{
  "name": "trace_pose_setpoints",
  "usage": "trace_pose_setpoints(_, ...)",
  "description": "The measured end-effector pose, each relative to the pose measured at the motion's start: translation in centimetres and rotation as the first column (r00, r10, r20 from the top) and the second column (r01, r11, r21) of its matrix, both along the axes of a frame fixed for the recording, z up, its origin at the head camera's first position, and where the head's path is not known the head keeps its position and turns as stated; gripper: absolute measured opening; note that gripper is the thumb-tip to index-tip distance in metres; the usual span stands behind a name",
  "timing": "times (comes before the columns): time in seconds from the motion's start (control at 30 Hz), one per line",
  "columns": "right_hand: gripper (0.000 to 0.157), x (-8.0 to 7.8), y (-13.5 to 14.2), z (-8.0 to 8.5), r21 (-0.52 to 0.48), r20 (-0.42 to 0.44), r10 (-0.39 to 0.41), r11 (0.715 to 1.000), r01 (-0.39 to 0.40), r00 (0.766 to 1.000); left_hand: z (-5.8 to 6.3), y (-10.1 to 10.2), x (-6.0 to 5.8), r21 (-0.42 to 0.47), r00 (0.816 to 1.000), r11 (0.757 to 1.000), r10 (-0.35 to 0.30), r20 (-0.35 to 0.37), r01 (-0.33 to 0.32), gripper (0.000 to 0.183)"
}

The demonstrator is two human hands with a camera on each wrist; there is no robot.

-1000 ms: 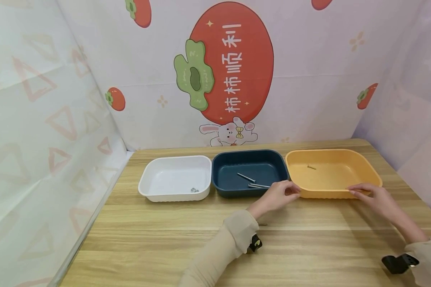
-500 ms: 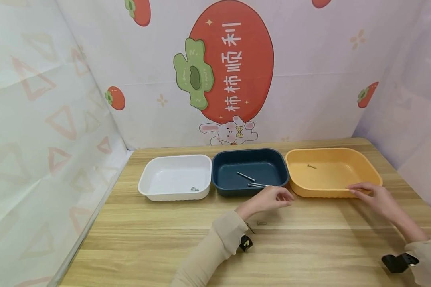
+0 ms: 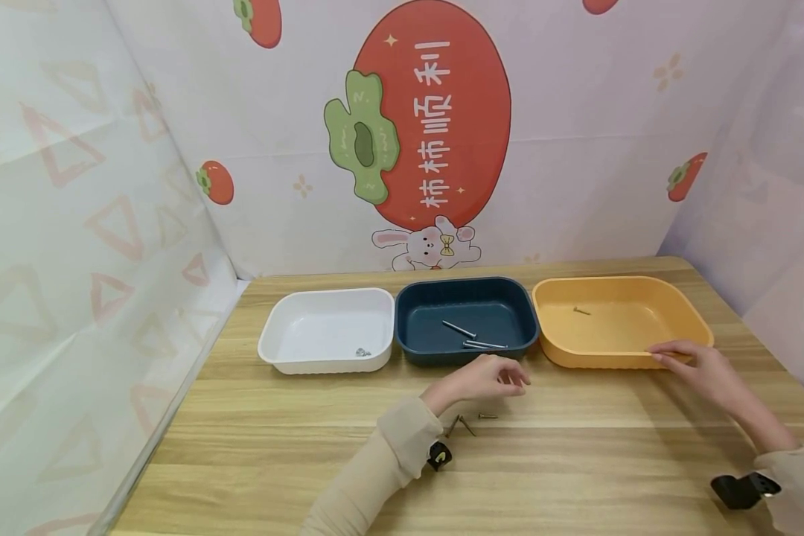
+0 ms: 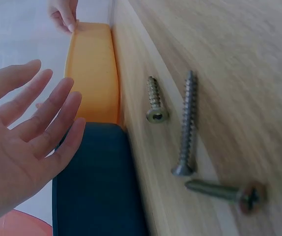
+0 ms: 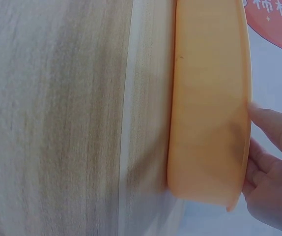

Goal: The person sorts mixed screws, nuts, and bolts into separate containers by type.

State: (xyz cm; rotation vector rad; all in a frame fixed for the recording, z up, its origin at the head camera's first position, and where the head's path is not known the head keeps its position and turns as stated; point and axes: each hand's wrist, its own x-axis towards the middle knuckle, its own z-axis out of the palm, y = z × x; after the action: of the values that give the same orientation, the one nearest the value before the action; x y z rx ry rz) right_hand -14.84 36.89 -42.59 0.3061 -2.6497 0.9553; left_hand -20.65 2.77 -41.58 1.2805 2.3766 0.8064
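Observation:
My left hand hovers in front of the dark blue bin, fingers loosely bent and nothing in them. Below it three screws lie on the wooden table: a short screw, a longer silvery screw and a brassy cross-head screw. At the right, my right hand pinches the front rim of the yellow bin between thumb and fingers. One small brassy screw lies inside that bin. Several long silvery screws, one of them a loose screw, rest in the blue bin.
To the left of the blue bin, a white bin holds a few small shiny metal pieces. The three bins stand side by side along the back of the table, before a printed cloth backdrop.
My left hand has drawn back leftward and toward me from the yellow bin's corner, uncovering screws on the table. The right hand keeps its place on the rim.

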Motion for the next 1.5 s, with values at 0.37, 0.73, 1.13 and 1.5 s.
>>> trace_pose_setpoints(0.37, 0.013, 0.0, -0.1, 0.1, 0.002, -0.005, 0.001, 1.000, -0.001, 1.000, -0.4, -1.9, 0.1, -0.036, 0.996, 0.999, -0.033, 0.079, 0.036, 0.019)
trace_pose_setpoints(0.73, 0.013, 0.1, 0.0, 0.2, 0.008, -0.002, -0.006, 1.000, 0.006, 1.000, -1.1, -3.3, 0.3, -0.075, 0.993, 0.995, -0.054, 0.107, 0.062, 0.017)
trace_pose_setpoints(1.13, 0.012, 0.0, -0.1, 0.0, 0.003, -0.002, -0.012, 1.000, 0.012, 1.000, -2.1, -4.3, 0.1, -0.106, 0.990, 0.992, -0.059, 0.130, 0.073, 0.018)
trace_pose_setpoints(1.5, 0.013, 0.0, 0.0, 0.0, 0.009, -0.005, -0.007, 1.000, 0.008, 1.000, -2.7, -4.4, -0.1, -0.114, 0.987, 0.991, -0.045, 0.157, 0.064, 0.020)
